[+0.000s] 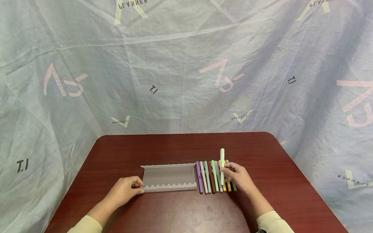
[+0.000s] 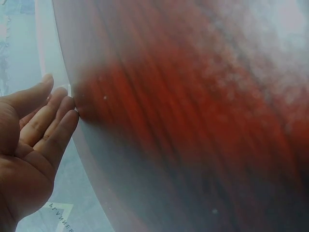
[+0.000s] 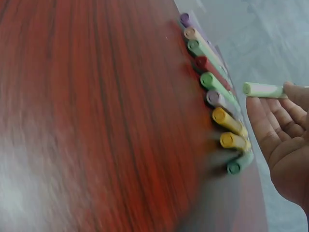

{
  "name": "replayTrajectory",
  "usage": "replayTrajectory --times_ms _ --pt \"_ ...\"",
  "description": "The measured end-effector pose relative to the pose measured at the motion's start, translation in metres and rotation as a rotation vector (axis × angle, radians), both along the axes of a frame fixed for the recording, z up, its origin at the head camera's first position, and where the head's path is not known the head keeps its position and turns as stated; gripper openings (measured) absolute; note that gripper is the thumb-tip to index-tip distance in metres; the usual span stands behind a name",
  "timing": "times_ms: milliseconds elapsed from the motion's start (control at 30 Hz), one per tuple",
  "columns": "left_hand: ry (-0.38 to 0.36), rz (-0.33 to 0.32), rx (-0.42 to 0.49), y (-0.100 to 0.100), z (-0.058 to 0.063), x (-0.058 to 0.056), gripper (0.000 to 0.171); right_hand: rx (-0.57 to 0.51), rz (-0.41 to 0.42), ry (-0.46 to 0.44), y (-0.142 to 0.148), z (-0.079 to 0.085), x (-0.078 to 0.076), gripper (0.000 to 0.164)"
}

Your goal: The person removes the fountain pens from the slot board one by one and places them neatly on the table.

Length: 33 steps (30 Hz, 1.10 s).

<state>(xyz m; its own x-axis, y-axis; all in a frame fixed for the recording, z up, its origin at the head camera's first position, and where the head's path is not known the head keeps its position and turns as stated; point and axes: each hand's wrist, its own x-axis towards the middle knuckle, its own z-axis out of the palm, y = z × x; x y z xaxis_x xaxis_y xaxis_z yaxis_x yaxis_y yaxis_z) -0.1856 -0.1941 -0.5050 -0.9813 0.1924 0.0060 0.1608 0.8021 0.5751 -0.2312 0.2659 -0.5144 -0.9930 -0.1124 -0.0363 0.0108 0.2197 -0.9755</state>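
Note:
A pale green pen stands out above the row, pinched between the thumb and fingers of my right hand. In the right wrist view the pen's end points left, away from the fingertips. Below it lies a row of colored pens, including a purple pen, a dark red pen and a yellow pen. Left of the row is a translucent grey tray with notched long edges. My left hand pinches the tray's near left corner with thumb and fingers.
The dark red wooden table has rounded far corners. Grey printed cloth hangs behind it and on both sides. The purple pen lies close against the tray's right end.

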Motion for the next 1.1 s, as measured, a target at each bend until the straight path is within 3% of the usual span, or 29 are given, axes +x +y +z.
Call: replayTrajectory --times_ms 500,900,1100 --pt "0.007 -0.009 0.014 0.0 -0.001 0.0 0.015 0.069 -0.098 -0.034 0.047 -0.003 0.002 0.041" --pt "0.01 -0.008 0.009 0.0 0.0 0.0 0.015 0.373 -0.116 -0.112 0.056 -0.01 -0.001 0.028" --pt "0.044 -0.025 0.005 -0.001 -0.003 -0.001 0.015 0.515 -0.119 -0.094 0.05 -0.01 -0.002 0.023"
